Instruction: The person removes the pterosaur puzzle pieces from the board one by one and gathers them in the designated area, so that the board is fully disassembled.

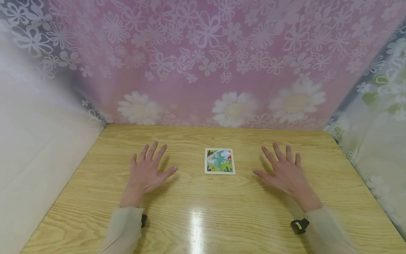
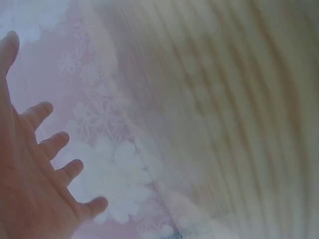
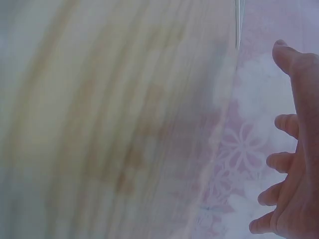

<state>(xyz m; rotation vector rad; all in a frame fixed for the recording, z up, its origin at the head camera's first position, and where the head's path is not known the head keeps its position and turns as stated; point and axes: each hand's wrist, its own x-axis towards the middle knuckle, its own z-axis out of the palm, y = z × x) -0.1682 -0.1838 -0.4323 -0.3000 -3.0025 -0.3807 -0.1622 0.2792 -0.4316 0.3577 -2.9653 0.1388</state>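
Note:
A small picture puzzle board (image 1: pixel 219 161) with a pale border lies flat on the wooden table (image 1: pixel 203 197); its picture shows a green winged dinosaur among plants. To the left of it my left hand (image 1: pixel 147 174) hovers over the table with its fingers spread. On the other side my right hand (image 1: pixel 287 176) is held the same way, fingers apart. Neither hand touches the board or holds anything. In the left wrist view the left hand (image 2: pixel 35 169) shows its palm side, and the right wrist view has the right hand (image 3: pixel 299 149) at its right edge.
A pink cloth with white flowers (image 1: pixel 206 63) hangs behind the table's far edge. Pale cloth (image 1: pixel 41 141) closes off the left side, and flowered cloth (image 1: pixel 377 141) the right. Each wrist carries a black device, such as the one at the right sleeve (image 1: pixel 299 226).

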